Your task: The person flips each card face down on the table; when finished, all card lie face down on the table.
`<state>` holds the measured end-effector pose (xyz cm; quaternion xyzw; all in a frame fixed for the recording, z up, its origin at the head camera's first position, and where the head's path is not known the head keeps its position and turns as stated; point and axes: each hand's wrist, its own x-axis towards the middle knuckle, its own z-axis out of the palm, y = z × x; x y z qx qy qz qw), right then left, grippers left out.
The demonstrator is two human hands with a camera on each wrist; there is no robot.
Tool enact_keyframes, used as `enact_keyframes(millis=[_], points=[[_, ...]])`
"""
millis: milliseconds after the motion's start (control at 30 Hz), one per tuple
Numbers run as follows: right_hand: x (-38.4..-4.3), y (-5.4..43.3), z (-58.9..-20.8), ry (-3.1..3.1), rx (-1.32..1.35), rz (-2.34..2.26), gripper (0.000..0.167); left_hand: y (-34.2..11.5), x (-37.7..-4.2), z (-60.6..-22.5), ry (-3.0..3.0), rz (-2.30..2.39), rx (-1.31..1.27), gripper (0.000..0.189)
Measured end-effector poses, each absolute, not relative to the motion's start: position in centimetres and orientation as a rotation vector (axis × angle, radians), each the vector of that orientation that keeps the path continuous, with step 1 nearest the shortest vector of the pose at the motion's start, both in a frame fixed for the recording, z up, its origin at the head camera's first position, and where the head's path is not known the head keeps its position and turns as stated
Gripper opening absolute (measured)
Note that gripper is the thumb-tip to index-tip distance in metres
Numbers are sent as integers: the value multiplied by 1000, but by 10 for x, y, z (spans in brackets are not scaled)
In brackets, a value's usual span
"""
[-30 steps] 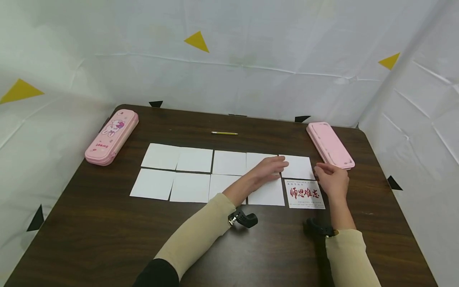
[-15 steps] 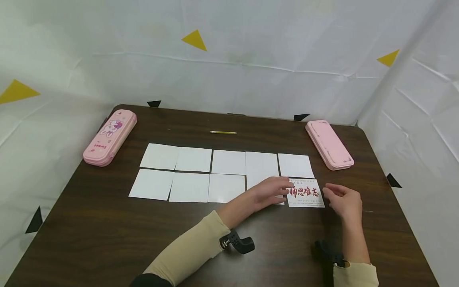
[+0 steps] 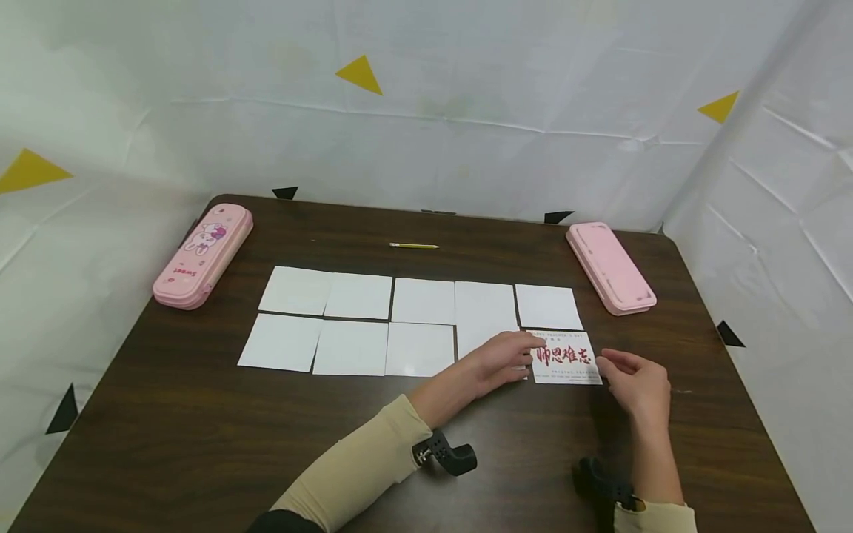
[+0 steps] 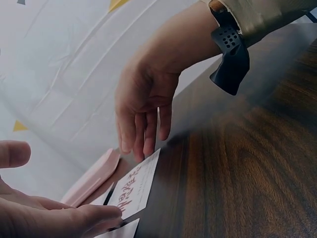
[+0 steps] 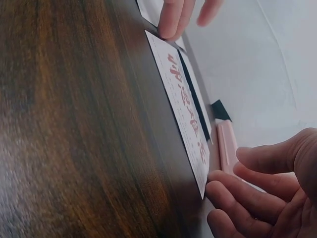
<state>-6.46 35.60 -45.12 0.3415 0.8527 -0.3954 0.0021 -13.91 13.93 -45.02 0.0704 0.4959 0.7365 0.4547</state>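
Note:
A white card with red Chinese characters [image 3: 565, 358] lies face up at the right end of the front row of cards. My left hand [image 3: 496, 364] reaches over the blank card beside it, its fingertips right at the printed card's left edge. At the opposite edge is my right hand [image 3: 636, 381], its fingertips close to the near right corner. The right wrist view shows the right thumb [image 5: 267, 157] apart from the loosely bent fingers [image 5: 242, 203], with nothing between them. In the left wrist view the left fingers [image 4: 94, 218] extend toward the card.
Several blank white cards [image 3: 349, 346] form two rows on the dark wooden table [image 3: 200, 444]. A pink pencil case with a cartoon figure [image 3: 203, 255] stands at the left, another pink case [image 3: 611, 268] at the right. Behind the rows lies a yellow pencil [image 3: 414, 246].
Both hands have come nearer to me, from the back row's right-end blank card to the printed card's two sides. Over the last half second they have barely moved.

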Motion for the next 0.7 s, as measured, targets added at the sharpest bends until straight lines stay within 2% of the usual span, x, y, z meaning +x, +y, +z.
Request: enact_keyframes(millis=[367,600,700], points=[[-64,357,-455,2633,1090,-1308,44,139,-137,-453,1259,1817,173,50],[-62,366,-457,2590,978,-1403,36,137,-138,-452,1295,1814,153,52],[-61,374,-458,2537,950,-1482,37,134,-139,-449,1327,1817,138,55]])
